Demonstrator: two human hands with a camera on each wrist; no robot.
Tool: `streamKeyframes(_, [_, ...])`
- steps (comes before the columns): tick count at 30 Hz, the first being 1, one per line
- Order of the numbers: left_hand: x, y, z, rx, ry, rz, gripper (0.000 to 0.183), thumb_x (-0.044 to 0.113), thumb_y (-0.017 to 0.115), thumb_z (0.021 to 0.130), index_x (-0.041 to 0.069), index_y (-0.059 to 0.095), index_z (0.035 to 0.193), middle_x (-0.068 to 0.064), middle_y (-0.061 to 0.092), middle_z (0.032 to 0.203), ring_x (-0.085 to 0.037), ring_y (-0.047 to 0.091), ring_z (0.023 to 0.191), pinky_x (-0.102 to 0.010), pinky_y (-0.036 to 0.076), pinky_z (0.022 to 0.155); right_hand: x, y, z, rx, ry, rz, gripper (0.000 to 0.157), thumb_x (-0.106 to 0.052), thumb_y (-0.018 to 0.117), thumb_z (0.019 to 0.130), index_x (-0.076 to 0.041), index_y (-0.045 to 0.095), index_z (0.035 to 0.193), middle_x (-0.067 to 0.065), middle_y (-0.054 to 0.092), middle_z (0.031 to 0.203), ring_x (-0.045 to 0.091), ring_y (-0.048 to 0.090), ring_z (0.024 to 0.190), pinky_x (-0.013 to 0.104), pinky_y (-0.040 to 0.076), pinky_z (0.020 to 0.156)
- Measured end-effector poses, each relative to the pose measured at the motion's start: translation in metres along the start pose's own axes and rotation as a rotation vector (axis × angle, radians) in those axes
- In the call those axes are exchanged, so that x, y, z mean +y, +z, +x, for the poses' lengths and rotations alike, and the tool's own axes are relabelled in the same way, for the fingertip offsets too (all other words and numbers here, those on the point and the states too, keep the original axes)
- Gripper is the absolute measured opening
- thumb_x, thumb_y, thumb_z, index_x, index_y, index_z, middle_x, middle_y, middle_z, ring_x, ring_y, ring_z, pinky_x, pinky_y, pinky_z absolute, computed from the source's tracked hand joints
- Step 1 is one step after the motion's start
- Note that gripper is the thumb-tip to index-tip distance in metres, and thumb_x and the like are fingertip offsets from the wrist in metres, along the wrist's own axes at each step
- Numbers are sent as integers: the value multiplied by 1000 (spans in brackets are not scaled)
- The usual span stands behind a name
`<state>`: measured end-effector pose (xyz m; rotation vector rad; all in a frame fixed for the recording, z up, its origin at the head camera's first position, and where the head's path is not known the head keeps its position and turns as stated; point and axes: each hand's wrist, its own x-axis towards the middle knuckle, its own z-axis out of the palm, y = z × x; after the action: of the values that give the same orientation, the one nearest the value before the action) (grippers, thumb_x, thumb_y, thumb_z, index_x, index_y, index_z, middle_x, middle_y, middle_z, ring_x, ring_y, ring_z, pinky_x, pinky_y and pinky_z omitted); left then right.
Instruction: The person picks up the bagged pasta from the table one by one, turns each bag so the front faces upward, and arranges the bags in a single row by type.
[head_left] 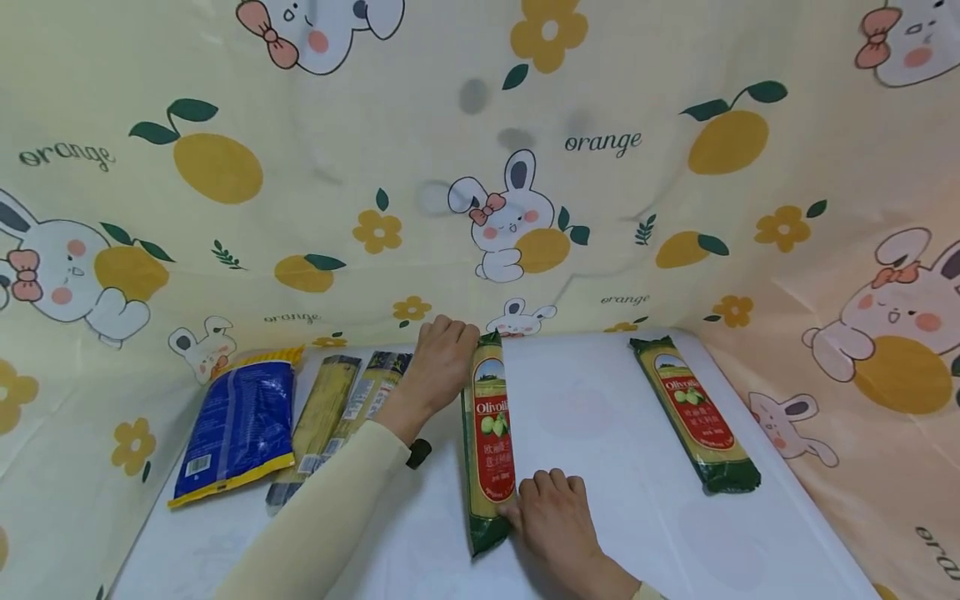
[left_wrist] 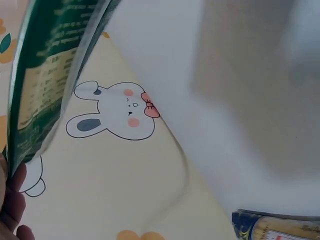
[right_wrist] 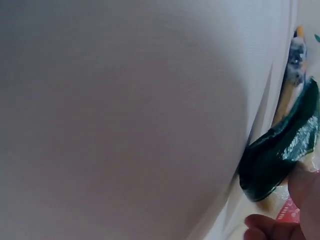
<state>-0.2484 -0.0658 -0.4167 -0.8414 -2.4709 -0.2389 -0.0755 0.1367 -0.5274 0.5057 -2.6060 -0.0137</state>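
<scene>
A long packet of spaghetti (head_left: 492, 433), green and gold with a red "Olivoilà" label, stands out in the middle of the white table, its label toward the head camera. At its far end my left hand (head_left: 444, 354) grips the green tip; the left wrist view shows the packet's printed back (left_wrist: 42, 85) beside the fingertips (left_wrist: 15, 205). Low on the right edge, my right hand (head_left: 555, 521) holds the near end between thumb and curled fingers. From the right wrist, the dark green end (right_wrist: 280, 150) appears with the thumb (right_wrist: 304, 187) against it.
Another Olivoilà spaghetti packet (head_left: 697, 412) lies at the right. Leftward are a blue and yellow bag (head_left: 240, 429) and two clear-fronted pasta packets (head_left: 324, 408), partly behind my left arm. A small black object (head_left: 419, 453) shows by the left wrist. Patterned cloth (head_left: 600, 217) rises behind the table.
</scene>
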Motion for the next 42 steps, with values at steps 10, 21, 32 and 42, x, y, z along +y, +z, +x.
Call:
streamKeyframes(10, [-4, 5, -7, 14, -54, -7, 10, 9, 54, 107, 10, 62, 113, -10, 69, 115, -30, 54, 108, -42, 39, 84, -5, 7, 10, -45, 18, 137, 41, -48, 77, 92, -16, 55, 77, -4, 47, 70, 14, 43, 72, 34, 37, 72])
streamKeyframes(21, [-14, 28, -15, 33, -115, 4, 17, 4, 44, 109, 4, 61, 107, -16, 57, 116, -36, 49, 105, -48, 39, 86, 7, -7, 15, -136, 13, 171, 28, -28, 76, 96, -16, 58, 77, -5, 51, 72, 16, 43, 73, 37, 39, 77])
streamKeyframes(32, [-12, 72, -21, 17, -92, 69, 19, 3, 41, 108, 4, 57, 98, -14, 58, 105, -34, 50, 97, -45, 37, 80, 14, -17, 8, -74, -65, 30, 33, -23, 78, 91, -14, 53, 70, -2, 44, 65, 18, 40, 67, 38, 37, 70])
streamKeyframes(42, [2, 72, -35, -422, -172, 107, 23, 22, 58, 110, 11, 73, 124, -10, 67, 124, -31, 58, 117, -51, 52, 96, 13, -10, -3, -124, 16, -60, 56, -60, 79, 87, -13, 51, 75, 0, 38, 67, 19, 40, 68, 37, 36, 65])
